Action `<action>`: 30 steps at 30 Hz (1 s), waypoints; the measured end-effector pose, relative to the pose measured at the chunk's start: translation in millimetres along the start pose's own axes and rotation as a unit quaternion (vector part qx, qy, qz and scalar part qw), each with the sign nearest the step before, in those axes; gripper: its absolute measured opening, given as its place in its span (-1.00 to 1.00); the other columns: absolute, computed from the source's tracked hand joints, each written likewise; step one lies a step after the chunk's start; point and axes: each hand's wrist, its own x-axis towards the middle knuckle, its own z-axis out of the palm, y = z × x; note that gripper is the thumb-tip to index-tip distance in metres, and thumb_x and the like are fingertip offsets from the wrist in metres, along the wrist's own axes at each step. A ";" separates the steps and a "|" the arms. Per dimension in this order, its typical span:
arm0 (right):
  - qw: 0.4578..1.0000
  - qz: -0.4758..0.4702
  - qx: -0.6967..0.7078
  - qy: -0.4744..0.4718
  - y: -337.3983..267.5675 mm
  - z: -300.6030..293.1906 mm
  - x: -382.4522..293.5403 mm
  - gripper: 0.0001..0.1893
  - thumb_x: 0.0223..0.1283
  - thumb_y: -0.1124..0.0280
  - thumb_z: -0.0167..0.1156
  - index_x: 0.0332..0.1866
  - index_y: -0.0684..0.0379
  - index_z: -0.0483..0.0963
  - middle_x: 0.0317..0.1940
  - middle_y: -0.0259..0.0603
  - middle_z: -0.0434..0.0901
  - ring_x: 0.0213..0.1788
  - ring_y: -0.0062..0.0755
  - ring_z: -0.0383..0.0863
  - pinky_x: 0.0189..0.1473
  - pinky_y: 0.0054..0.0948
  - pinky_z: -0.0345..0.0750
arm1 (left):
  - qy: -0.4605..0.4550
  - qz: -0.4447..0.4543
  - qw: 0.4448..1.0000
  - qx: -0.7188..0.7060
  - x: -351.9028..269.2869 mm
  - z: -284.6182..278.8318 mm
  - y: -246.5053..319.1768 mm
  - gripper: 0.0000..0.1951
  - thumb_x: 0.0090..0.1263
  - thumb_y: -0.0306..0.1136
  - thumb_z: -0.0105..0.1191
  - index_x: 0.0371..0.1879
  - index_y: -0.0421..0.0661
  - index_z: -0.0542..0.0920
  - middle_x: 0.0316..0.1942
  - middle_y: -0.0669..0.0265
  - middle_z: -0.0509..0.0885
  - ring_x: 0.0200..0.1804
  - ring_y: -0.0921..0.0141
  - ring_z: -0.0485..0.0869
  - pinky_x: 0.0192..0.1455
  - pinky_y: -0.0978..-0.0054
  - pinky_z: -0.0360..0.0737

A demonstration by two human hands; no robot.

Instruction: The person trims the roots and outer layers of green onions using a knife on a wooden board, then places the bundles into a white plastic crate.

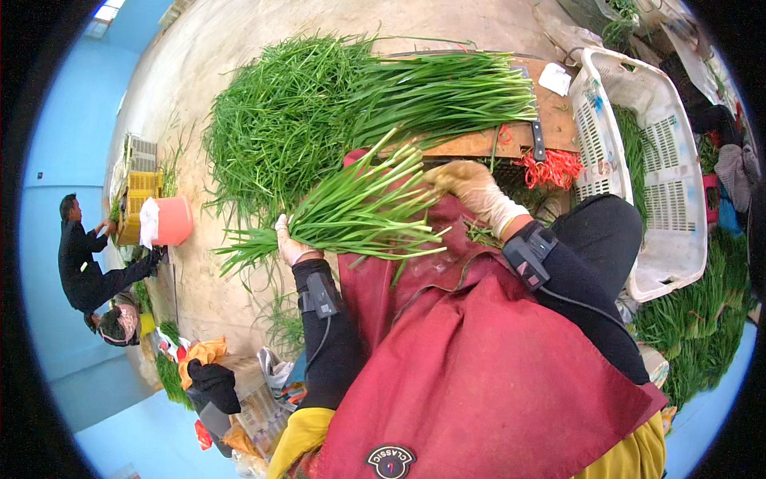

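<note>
A loose bunch of garlic chives (353,206) lies across my left hand (292,240), which grips it near the leafy end. The pale cut ends fan out to the right above a red apron (461,359). My right hand (473,188), in a soiled whitish glove, has its fingers bent at the stalk ends. Whether it pinches a stalk is hidden. Beyond my hands, more chives (443,90) rest lengthwise on a wooden board (553,129), stems to the right. A knife with a black handle (538,142) lies beside those stem ends.
Red ties (547,169) hang at the board's near edge. On the right stands a white plastic crate (667,239) with greens inside. A large tangled heap of chives (281,114) spreads at left. Further left, a person (84,257) works near a pink bucket (178,221) and yellow crate (133,206).
</note>
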 end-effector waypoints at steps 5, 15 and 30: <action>0.995 0.054 -0.068 0.057 -4.8 -41.2 -3.6 -0.76 0.39 0.31 0.17 -0.03 0.28 0.56 -0.20 -0.21 0.67 -0.21 -0.45 0.59 -0.10 -0.49 0.53 | -0.051 -0.026 0.998 -0.036 -2.7 -3.9 1.8 -0.58 0.48 -0.14 0.00 0.04 -0.28 0.58 -0.04 -0.01 0.71 -0.05 0.03 0.70 0.15 0.02 0.60; 0.972 0.207 -0.073 -0.086 -28.8 5.0 3.7 -0.70 0.34 0.28 0.24 0.07 0.19 0.60 -0.35 -0.32 0.70 -0.44 -0.63 0.58 -0.36 -0.60 0.53 | -0.039 0.000 0.999 -0.013 -4.2 -3.1 3.4 -0.57 0.49 -0.11 -0.02 0.05 -0.28 0.57 0.01 -0.05 0.68 0.01 0.02 0.67 0.18 0.02 0.59; 0.972 0.197 0.035 -0.124 -53.6 11.1 -21.1 -0.56 0.29 0.54 0.19 0.29 0.24 0.45 -0.33 -0.39 0.66 -0.38 -0.66 0.59 -0.39 -0.67 0.48 | -0.156 -0.003 0.986 -0.059 16.4 -44.4 2.1 -0.68 0.49 -0.11 0.02 -0.12 -0.12 0.64 -0.13 0.14 0.74 -0.07 0.17 0.70 0.11 0.06 0.62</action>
